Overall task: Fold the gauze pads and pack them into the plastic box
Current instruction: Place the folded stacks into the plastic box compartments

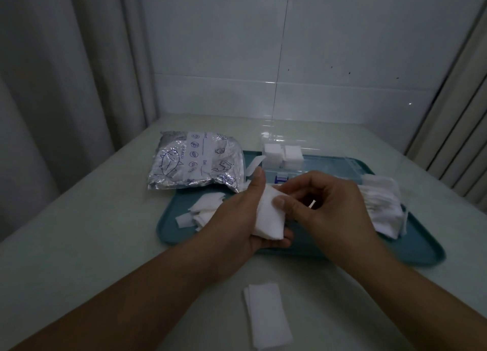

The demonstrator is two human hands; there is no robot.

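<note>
A pale table carries a teal tray. On the tray's far side sits the clear plastic box, lid up, with two stacks of folded gauze pads in its left end. A loose heap of unfolded gauze covers the tray's right side; crumpled pieces lie on its left. A silver foil pouch overlaps the tray's far-left corner. Above the tray, the left hand cradles a gauze pad while the right hand pinches its top edge, thumb pressing down. A folded pad lies on the table nearer me.
</note>
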